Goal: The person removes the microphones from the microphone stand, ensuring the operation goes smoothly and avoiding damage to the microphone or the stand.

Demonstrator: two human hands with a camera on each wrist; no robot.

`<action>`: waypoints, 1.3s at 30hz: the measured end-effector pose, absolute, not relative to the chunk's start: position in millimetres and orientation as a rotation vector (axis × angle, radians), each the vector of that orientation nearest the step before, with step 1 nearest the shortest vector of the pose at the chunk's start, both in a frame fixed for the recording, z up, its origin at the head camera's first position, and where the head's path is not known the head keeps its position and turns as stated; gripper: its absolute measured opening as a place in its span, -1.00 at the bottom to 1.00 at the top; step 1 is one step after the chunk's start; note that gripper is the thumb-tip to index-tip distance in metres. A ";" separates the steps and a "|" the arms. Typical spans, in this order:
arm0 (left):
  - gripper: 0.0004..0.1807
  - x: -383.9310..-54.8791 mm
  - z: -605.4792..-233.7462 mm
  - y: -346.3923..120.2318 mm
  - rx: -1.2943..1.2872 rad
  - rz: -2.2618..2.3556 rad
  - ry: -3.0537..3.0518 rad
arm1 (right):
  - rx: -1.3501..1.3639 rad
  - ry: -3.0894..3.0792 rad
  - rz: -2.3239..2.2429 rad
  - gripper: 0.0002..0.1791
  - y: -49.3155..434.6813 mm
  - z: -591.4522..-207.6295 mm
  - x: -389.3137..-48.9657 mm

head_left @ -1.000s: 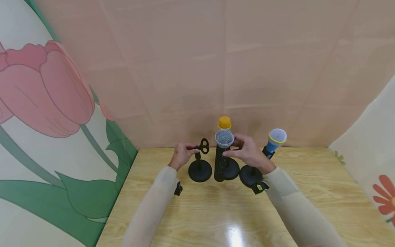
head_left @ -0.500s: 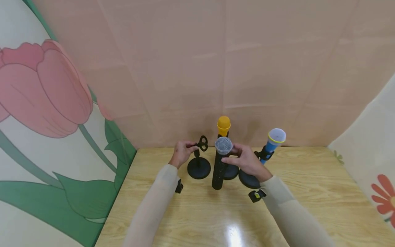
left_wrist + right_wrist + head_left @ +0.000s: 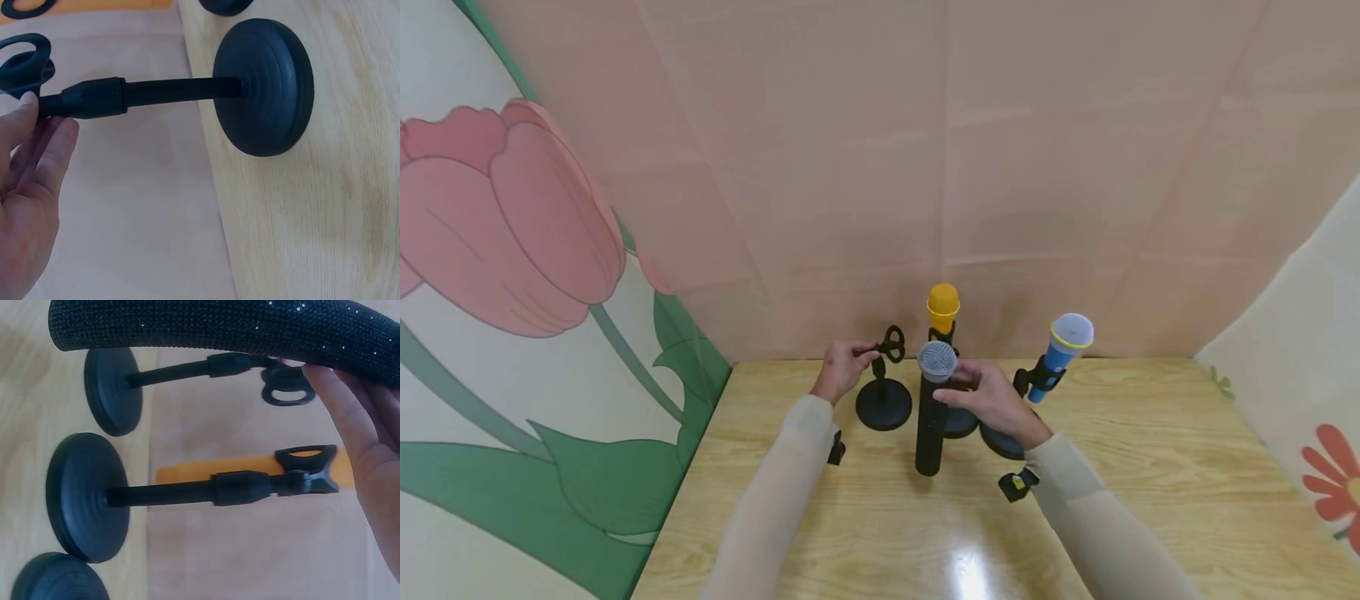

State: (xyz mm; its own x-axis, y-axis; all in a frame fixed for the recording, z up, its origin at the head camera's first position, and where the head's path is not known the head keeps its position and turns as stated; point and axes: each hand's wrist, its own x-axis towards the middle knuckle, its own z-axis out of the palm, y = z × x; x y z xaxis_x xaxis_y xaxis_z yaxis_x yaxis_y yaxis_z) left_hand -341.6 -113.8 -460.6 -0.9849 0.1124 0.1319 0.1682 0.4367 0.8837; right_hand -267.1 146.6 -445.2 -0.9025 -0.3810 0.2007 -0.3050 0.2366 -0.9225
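My left hand [image 3: 841,368] pinches the upper end of a black desk microphone stand [image 3: 883,407], just below its ring-shaped clip [image 3: 892,343]. That clip has nothing in it. The left wrist view shows thumb and fingers around the neck of the stand, whose round base [image 3: 265,87] rests on the table. To the right, my right hand [image 3: 997,402] grips a black sparkly microphone [image 3: 930,429] below its silver mesh head [image 3: 937,361]. It is held nearly upright, its lower end toward me. In the right wrist view, its glittery handle [image 3: 187,325] crosses the top.
A yellow microphone [image 3: 943,307] sits in a second stand [image 3: 162,494] behind the held one. Farther right, a blue microphone [image 3: 1058,358] leans in a third stand [image 3: 1002,440]. A pink-beige covered wall [image 3: 850,208] rises behind the wooden table [image 3: 1150,467].
My right hand has brought the black microphone toward me and slightly left, uncovering more of the yellow microphone and its stand. My left hand stays on its stand, nearly still.
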 end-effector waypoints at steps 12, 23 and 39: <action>-0.74 -350.2 -460.9 -113.9 -0.285 -1.373 -2.696 | -0.564 2.277 -1.818 -0.40 138.0 -465.4 -265.3; -0.74 -353.5 -456.7 -112.7 -0.278 -1.297 -2.729 | -0.437 2.269 -1.823 -0.41 130.8 -480.7 -266.6; -0.75 -361.9 -450.8 -107.2 -0.197 -1.298 -2.762 | -0.353 2.213 -1.839 -0.47 119.3 -497.2 -266.6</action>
